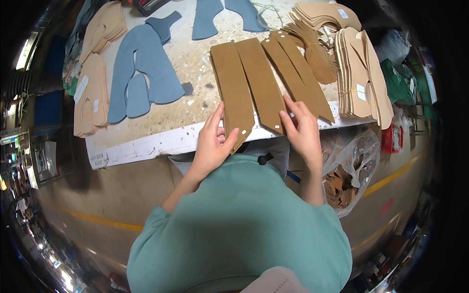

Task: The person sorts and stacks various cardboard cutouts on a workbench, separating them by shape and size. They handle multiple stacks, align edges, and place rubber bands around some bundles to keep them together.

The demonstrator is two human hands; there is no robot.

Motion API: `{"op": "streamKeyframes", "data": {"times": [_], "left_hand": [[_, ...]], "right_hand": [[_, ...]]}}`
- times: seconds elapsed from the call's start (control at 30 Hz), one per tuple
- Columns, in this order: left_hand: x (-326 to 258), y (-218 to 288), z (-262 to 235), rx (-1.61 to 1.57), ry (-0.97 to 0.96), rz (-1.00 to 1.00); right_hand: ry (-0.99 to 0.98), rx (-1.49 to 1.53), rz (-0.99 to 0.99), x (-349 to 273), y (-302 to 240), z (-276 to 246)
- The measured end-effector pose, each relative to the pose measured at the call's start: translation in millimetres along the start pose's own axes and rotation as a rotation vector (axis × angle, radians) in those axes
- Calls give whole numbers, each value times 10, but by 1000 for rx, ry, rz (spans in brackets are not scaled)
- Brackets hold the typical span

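Note:
Two long brown leather-like strips (233, 83) lie side by side near the table's front edge, their pointed ends toward me; the left one is a stack of several layers. My left hand (213, 139) grips that stack's near end, thumb on top and fingers along its left side. On the other side, my right hand (303, 129) has its thumb and forefinger at the right edge of the second brown strip (263, 88); its other fingers are curled and partly hidden. Small white stickers mark the near tips. Further right lies another pair of brown strips (298, 73).
Blue cut pieces (163, 80) lie on the worn table (195, 110) to the left. Tan stacks (93, 105) stand at the left end, more tan stacks (354, 73) at the right. A tied brown bundle (320, 58) lies at the back right. A plastic bag of scraps (349, 183) hangs below.

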State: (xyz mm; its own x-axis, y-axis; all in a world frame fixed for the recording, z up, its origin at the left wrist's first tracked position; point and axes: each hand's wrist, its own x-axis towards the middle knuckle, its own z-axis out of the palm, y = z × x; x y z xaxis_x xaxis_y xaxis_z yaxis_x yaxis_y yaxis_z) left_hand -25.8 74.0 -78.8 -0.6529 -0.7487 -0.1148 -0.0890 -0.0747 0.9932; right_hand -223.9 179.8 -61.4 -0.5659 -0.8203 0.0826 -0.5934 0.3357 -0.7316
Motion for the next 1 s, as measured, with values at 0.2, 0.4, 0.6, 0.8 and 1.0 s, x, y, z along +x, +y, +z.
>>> {"op": "streamKeyframes", "data": {"times": [0.2,0.4,0.6,0.8,1.0], "left_hand": [[-27,150,-148,391,-113,-78],[231,180,-209,409,-15,87],[375,134,-172,411,25,93],[327,130,-132,349,83,151],[401,157,-86,415,46,196]], "right_hand": [[-41,52,7,-143,-106,-53],[341,-152,62,51,153,-556],[273,-292,19,276,460,-363],[8,53,132,128,489,-441],[29,-35,-28,515,477,-356]]}}
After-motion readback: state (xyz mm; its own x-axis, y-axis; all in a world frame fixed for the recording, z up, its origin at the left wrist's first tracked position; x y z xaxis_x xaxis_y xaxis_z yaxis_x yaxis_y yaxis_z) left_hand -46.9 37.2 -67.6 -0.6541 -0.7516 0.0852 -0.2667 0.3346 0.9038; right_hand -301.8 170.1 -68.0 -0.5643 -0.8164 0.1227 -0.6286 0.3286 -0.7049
